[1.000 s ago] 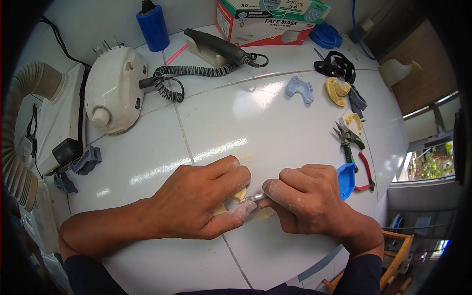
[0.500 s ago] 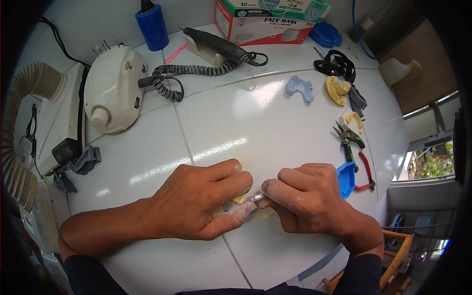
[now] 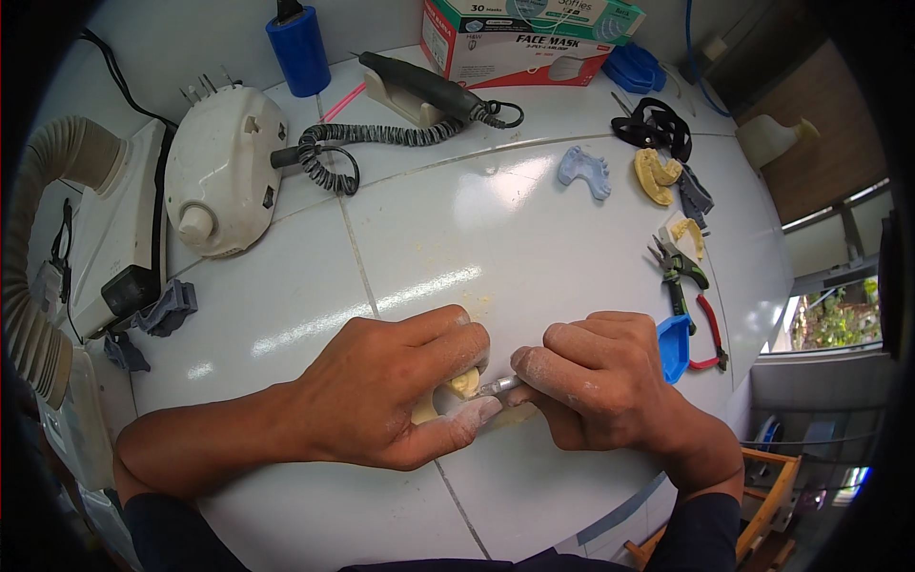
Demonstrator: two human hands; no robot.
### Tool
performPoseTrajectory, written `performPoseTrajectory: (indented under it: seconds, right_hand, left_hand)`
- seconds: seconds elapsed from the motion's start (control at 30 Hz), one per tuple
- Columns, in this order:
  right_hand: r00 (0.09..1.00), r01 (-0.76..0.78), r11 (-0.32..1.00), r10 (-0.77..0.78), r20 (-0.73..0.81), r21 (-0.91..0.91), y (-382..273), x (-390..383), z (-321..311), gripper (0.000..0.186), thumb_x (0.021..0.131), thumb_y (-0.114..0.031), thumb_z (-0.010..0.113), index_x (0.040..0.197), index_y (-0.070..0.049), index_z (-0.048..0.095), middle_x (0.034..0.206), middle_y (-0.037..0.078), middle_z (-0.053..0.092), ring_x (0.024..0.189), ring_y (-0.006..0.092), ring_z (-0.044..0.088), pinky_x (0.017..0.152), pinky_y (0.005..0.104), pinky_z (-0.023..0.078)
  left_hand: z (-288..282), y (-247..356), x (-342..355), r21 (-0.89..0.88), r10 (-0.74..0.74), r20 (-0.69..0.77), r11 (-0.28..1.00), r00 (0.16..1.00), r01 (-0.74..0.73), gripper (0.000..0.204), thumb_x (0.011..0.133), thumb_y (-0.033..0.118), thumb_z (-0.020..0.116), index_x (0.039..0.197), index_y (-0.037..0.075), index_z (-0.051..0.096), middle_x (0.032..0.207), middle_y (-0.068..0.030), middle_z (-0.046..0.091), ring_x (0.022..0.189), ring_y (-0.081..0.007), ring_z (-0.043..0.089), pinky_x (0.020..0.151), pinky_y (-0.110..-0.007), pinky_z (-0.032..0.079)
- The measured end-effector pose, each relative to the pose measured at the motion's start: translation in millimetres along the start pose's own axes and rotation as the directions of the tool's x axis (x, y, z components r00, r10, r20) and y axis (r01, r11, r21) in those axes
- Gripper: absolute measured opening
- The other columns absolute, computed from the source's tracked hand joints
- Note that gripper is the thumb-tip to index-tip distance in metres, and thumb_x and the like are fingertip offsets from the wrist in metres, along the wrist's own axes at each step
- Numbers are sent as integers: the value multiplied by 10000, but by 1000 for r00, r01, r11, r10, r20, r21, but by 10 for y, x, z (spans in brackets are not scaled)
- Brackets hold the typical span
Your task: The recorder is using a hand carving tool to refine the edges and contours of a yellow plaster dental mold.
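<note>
My left hand (image 3: 381, 386), dusted white, is closed around a small pale-yellow plaster piece (image 3: 466, 383), mostly covered by the fingers. From the right, my right hand (image 3: 596, 381) grips a slim silver metal tool (image 3: 498, 385) whose tip meets the yellow piece beside my left thumb. Most of the tool lies hidden in the palm, so its exact kind cannot be made out. Both hands rest low over the white tiled tabletop (image 3: 315, 515), and yellow crumbs lie just beyond them.
Far left stand a white control unit (image 3: 224, 172) and a ribbed hose (image 3: 29, 276). A black rotary handpiece (image 3: 419, 86) lies on a rest. At right are a blue dental impression (image 3: 584, 172), a yellow dental model (image 3: 655, 177), pliers (image 3: 679, 267) and a blue tray (image 3: 673, 349).
My left thumb and index finger have spread slightly, so more of the yellow piece shows. The tool's tip has shifted a little against it.
</note>
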State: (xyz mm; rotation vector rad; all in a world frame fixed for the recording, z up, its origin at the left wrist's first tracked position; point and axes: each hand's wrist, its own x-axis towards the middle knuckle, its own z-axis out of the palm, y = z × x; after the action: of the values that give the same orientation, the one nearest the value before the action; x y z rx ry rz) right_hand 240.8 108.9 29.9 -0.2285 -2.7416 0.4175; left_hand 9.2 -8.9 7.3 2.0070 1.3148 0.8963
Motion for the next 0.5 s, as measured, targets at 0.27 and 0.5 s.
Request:
performPoseTrajectory:
  seconds: [0.27, 0.5]
  right_hand:
    - [1000, -4, 1000, 4, 17, 23, -3, -7, 3, 238, 821, -234, 858, 835, -120, 650, 661, 3, 490, 481, 172, 551, 449, 352, 402]
    - [1000, -7, 1000, 6, 23, 26, -14, -4, 12, 233, 824, -226, 860, 840, -124, 650, 658, 4, 491, 476, 174, 544, 447, 350, 400]
  left_hand:
    - [4, -1, 5, -20, -7, -4, 1000, 1000, 7, 296, 840, 241, 792, 1001, 39, 649, 855, -100, 563, 623, -271, 565, 526, -389, 478]
    - [-12, -19, -8, 6, 4, 22, 1000, 1000, -4, 292, 830, 245, 790, 1003, 53, 654, 854, -93, 554, 625, -273, 573, 529, -394, 483]
